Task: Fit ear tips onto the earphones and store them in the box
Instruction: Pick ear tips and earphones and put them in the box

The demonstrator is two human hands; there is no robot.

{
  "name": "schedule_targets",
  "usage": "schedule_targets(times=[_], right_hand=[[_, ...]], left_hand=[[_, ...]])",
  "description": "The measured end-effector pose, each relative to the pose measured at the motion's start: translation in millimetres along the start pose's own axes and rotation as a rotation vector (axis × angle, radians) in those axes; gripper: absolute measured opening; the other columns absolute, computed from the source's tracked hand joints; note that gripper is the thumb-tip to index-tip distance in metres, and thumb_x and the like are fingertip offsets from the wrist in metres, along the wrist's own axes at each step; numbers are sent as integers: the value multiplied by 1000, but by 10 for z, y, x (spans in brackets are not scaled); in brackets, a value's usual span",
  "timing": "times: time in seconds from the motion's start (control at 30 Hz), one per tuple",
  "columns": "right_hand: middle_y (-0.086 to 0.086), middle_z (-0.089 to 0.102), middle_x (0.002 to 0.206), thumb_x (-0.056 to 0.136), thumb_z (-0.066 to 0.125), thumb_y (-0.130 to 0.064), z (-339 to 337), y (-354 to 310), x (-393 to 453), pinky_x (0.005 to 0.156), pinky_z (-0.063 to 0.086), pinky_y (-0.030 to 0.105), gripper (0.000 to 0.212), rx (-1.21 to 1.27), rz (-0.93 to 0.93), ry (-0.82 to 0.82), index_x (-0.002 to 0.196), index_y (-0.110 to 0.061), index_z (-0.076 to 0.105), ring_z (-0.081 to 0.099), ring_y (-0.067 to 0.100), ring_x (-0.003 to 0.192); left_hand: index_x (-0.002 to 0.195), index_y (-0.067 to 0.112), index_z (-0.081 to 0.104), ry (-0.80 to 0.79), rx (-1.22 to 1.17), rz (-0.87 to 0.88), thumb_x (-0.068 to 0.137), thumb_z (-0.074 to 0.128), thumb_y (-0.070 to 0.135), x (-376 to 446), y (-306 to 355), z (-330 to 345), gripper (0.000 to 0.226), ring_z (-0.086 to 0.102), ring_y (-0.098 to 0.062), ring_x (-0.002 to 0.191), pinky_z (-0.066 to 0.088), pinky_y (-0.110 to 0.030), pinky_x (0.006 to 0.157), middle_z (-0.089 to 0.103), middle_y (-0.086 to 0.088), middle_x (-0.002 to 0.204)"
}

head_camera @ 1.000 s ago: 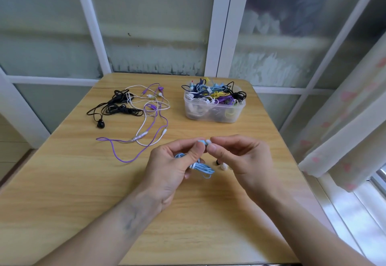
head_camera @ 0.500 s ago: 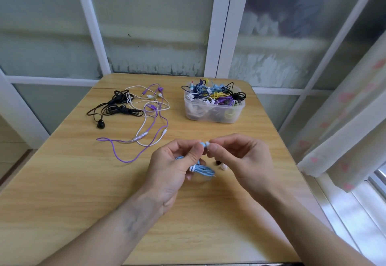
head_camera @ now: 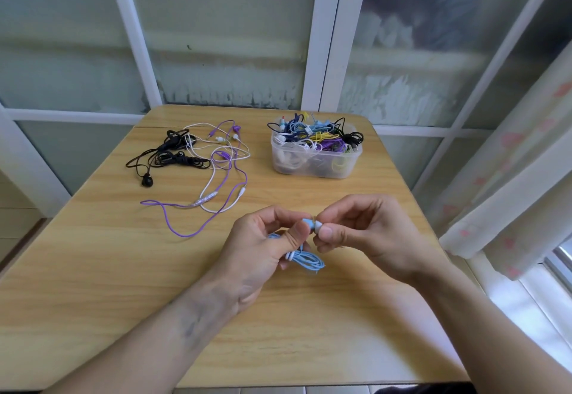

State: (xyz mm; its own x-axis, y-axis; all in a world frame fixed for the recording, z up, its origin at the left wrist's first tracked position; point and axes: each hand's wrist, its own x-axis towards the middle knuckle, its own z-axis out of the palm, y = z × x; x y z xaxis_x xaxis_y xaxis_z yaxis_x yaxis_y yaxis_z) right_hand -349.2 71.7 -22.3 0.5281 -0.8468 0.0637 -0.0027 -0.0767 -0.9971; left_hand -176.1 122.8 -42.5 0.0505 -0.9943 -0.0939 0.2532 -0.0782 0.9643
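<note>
Earbud (head_camera: pixel 307 223) of the light, limp blue earphones (head_camera: pixel 305 259) is pinched in the left hand (head_camera: pixel 260 248) above the table (head_camera: pixel 93 269), while the right hand (head_camera: pixel 365 232) pinches a soft, easily dropped ear tip (head_camera: pixel 318 225) against it, best gripped by its rim.

Light-blue earphones (head_camera: pixel 305 259) — clear box (head_camera: pixel 314 166) — wood-grain table (head_camera: pixel 93 269).

Wooden table (head_camera: pixel 93 269), loose earphones (head_camera: pixel 198 164), plastic box (head_camera: pixel 312 167)
</note>
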Motion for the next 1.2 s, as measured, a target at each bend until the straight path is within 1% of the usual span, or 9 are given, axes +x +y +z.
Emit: schedule_targets(times=[0.23,0.37,0.5,0.57,0.67,0.77,0.97,1.07,1.2], right_hand=[[15,76,79,67,76,-8,7,-3,-11,69,59,31,12,25,13,-55,78,-12,79,74,24,70],[14,75,76,63,79,-10,-5,-10,-5,66,58,29,13,30,4,-67,75,-13,78,71,22,65],[13,74,74,62,81,-14,-15,6,2,64,56,29,12,21,-23,-79,73,-13,77,69,22,62],[15,73,72,65,80,-9,-21,5,0,66,56,30,9,-4,-42,-119,73,-14,77,70,23,64],[17,72,72,67,77,-1,-37,-8,-2,67,56,29,13,-29,-59,-133,72,-12,77,70,25,66],[18,72,72,65,78,-1,-38,2,7,67,57,30,12,-46,-87,-111,72,-12,77,71,25,67],[19,74,73,65,79,-3,-19,29,0,65,58,30,11,-44,-75,-81,74,-6,76,72,26,64],[17,74,73,67,77,-2,-18,34,1,65,58,30,9,-24,-57,-95,74,-7,76,72,25,64],[17,73,73,66,79,-7,-8,58,4,65,58,32,9,14,-46,-109,74,-11,75,71,26,63]], left_hand=[[77,15,71,-27,70,55,63,74,25,3,22,-42,17,50,-22,65,36,-20,46,68,-14,77],[77,14,71,-71,88,52,63,74,26,-15,24,-43,19,49,-13,53,36,-20,47,67,-9,69],[79,12,69,-133,105,47,65,72,25,-48,33,-44,19,49,-11,49,36,-19,47,64,-7,61],[77,14,70,-133,90,40,65,71,24,-63,18,-43,16,51,-12,51,36,-19,47,65,-9,63],[71,20,73,-116,56,27,65,72,26,-58,-15,-37,8,50,-23,63,35,-20,46,66,-13,70],[72,19,73,-108,45,32,65,73,26,-41,-14,-43,10,48,-27,68,36,-21,46,67,-15,74],[75,14,69,-88,172,146,70,73,19,-35,56,-56,7,53,-5,51,40,-15,49,67,-2,69],[75,12,68,-84,222,194,78,72,2,-34,57,-60,11,58,-2,55,41,-11,51,68,5,67],[73,13,67,-83,203,205,77,72,1,-55,41,-42,14,59,-2,57,42,-10,51,69,6,67]])
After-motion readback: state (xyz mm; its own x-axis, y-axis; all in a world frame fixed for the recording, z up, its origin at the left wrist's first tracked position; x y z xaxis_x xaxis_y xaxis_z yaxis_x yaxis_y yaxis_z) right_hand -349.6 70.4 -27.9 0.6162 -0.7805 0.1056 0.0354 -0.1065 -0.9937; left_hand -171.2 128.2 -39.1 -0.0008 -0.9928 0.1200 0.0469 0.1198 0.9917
